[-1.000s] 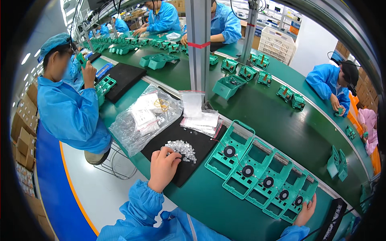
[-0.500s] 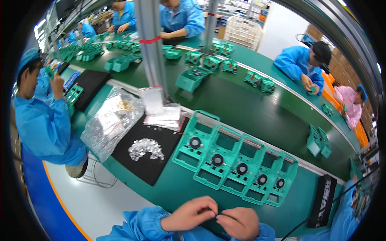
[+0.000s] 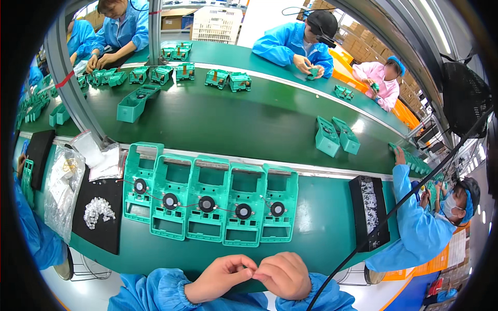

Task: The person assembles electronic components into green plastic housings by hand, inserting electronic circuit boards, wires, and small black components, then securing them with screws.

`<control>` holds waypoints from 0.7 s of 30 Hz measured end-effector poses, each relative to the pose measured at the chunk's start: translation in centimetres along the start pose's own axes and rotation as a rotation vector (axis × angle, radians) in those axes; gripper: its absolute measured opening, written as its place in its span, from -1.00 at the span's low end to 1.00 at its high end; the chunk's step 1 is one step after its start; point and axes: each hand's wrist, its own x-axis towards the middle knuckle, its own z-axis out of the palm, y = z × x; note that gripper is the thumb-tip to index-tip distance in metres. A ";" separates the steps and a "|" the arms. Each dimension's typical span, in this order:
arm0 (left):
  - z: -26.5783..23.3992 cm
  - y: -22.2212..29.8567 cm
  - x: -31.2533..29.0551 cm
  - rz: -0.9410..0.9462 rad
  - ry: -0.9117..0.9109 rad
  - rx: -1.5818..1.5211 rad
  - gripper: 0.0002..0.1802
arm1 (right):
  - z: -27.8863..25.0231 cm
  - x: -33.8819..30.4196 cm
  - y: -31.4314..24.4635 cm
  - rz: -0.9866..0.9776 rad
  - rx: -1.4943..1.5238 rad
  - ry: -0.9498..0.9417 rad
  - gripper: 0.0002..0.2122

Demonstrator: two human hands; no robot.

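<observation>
My left hand (image 3: 223, 277) and my right hand (image 3: 284, 274) meet fingertip to fingertip at the near edge of the green table (image 3: 316, 228). Thumb and index finger are pinched together on each. Whatever lies between the fingertips is too small or hidden to make out. Just beyond my hands, several green plastic frames (image 3: 241, 233) lie side by side in an overlapping row. Each carries a small round black fan (image 3: 206, 203), and thin reddish wires run from the fans.
Left on the table are a black mat (image 3: 98, 238) with small whitish pieces (image 3: 98, 212) and clear plastic bags (image 3: 62, 192). A black box (image 3: 371, 212) of small pale parts stands right. A dark cable (image 3: 399, 202) crosses at right. Beyond, a green conveyor (image 3: 223, 124) carries housings; co-workers sit around.
The view has turned to the right, so the frames and mat sit further left and a co-worker at right shows more. My hands stay pinched together near the table's edge.
</observation>
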 end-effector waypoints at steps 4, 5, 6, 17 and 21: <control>1.0 -0.6 2.2 0.005 -0.022 0.171 -0.85 | -1.7 -0.6 2.0 0.051 -0.010 -0.036 -0.80; 1.1 -0.7 2.7 0.006 -0.015 0.169 -0.85 | -2.1 -0.5 2.5 0.049 -0.005 -0.040 -0.80; 1.0 -0.8 3.2 -0.018 -0.036 0.191 -0.84 | -2.6 -0.4 2.8 0.034 -0.043 -0.083 -0.82; 0.5 -4.2 6.4 0.606 -0.130 1.907 -0.37 | -1.6 5.8 15.5 0.177 -0.458 -0.467 -0.91; 0.1 -4.5 6.4 0.606 -0.155 1.866 -0.41 | -1.0 6.6 15.9 0.200 -0.429 -0.542 -0.91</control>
